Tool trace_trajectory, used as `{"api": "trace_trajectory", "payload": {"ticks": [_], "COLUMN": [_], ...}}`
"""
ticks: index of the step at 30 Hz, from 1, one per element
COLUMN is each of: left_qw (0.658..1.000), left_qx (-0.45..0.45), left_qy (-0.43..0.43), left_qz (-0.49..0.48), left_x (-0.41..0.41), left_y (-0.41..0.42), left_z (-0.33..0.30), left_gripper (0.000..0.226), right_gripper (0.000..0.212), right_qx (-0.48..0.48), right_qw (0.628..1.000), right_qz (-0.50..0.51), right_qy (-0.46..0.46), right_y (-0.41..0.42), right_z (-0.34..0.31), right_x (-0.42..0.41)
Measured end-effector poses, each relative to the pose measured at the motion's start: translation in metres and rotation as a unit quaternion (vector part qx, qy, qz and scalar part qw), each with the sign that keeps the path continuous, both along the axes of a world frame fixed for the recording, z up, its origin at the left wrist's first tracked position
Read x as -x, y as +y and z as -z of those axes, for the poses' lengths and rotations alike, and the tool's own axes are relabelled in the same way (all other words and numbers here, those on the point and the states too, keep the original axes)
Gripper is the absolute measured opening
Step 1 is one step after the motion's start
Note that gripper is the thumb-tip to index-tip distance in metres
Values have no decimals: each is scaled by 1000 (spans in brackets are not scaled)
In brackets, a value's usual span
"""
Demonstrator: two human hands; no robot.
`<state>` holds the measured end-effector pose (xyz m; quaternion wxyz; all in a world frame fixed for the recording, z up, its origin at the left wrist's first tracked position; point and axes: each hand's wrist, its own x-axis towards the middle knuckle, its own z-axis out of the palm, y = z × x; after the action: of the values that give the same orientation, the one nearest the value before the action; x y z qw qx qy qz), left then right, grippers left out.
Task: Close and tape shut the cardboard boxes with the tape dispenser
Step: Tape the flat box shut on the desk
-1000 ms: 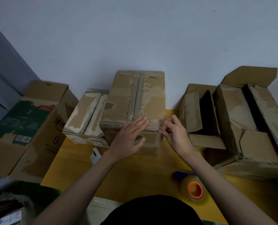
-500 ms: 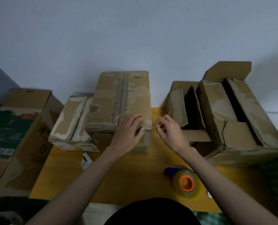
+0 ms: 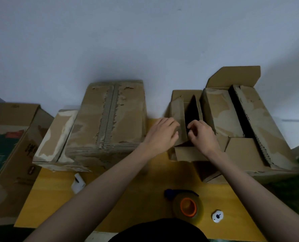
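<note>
A small open cardboard box (image 3: 177, 109) stands right of centre on the yellow table (image 3: 58, 198), its flaps up around a dark gap. My left hand (image 3: 162, 134) lies flat against its left flap. My right hand (image 3: 202, 134) has its fingers curled on the edge of the right flap, at the gap. A closed, worn box (image 3: 110, 116) stands to the left, and a larger open box (image 3: 222, 117) to the right. The tape dispenser (image 3: 188, 206), with an orange core and blue handle, lies untouched near the front edge.
A low flat box (image 3: 58, 137) leans against the closed box's left side. A big printed carton (image 3: 11, 145) stands off the table at far left. A white card (image 3: 78, 183) and a small white round object (image 3: 217, 215) lie on the table. A wall is behind.
Both hands have left the front edge of the closed centre box and moved right onto the flaps of the small open box. My view has shifted right.
</note>
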<state>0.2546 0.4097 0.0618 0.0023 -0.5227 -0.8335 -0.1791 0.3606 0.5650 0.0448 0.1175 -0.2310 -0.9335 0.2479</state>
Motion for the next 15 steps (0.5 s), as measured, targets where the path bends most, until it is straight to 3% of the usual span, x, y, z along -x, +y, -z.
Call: {"api": "trace_trajectory", "payload": {"ticks": [8,15], "left_qw": [993,974], "left_qx": [107,220], "left_qy": [-11,42], "left_qz": [43,41], "left_x": [13,54], "left_y": [96,146], "left_z": [20,45], "left_gripper": [26,26], "right_gripper": [31,50], "right_qx": [-52,0], "right_qw": [991,979], "right_qz": [38,80], "right_qy": [-119,-190], "right_y": [41,52], "right_z": [22,34], "right_x": [21,44]}}
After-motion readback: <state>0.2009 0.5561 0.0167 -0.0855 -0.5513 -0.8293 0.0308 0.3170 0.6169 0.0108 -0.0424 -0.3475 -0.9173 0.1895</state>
